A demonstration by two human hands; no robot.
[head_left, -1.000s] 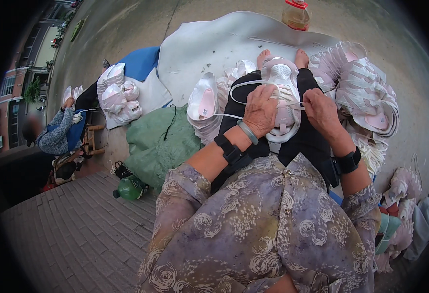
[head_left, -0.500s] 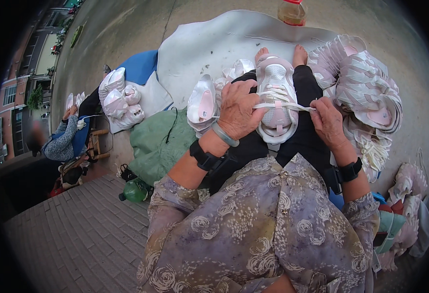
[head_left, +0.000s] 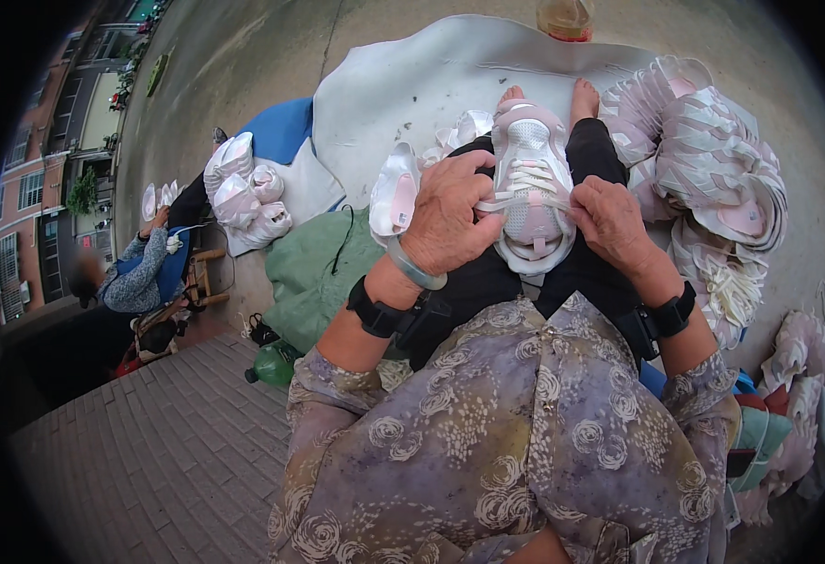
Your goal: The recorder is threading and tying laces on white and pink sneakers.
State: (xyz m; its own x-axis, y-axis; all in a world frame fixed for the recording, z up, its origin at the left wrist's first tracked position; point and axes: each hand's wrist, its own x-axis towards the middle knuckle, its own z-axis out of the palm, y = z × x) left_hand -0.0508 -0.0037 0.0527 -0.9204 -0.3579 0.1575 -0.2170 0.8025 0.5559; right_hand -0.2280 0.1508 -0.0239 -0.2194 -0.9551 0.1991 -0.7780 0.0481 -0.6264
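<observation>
A white and pale pink sneaker (head_left: 532, 150) rests between my thighs, its heel opening toward me and its toe pointing away. White shoelace (head_left: 525, 200) crosses its upper part, just in front of the pink tongue tab. At the shoe's left side my left hand (head_left: 452, 209) pinches one part of the lace between thumb and fingers. My right hand (head_left: 610, 221) grips the lace on the right side, close against the shoe, fingers curled. Left of my left hand lies another white shoe (head_left: 395, 195) with a pink insole.
Stacked white and pink shoe uppers (head_left: 713, 160) lie to my right, beside a bundle of pale laces (head_left: 727, 282). A white sheet (head_left: 412, 80) covers the ground ahead, with a jar (head_left: 566, 19) beyond. Green cloth (head_left: 314, 263) and a green bottle (head_left: 273, 364) lie left. Another person (head_left: 140, 273) sits far left.
My right hand has moved left, in toward the shoe, with the lace; the stretch of lace between shoe and hand is shorter. My left hand stays at the shoe's left side.
</observation>
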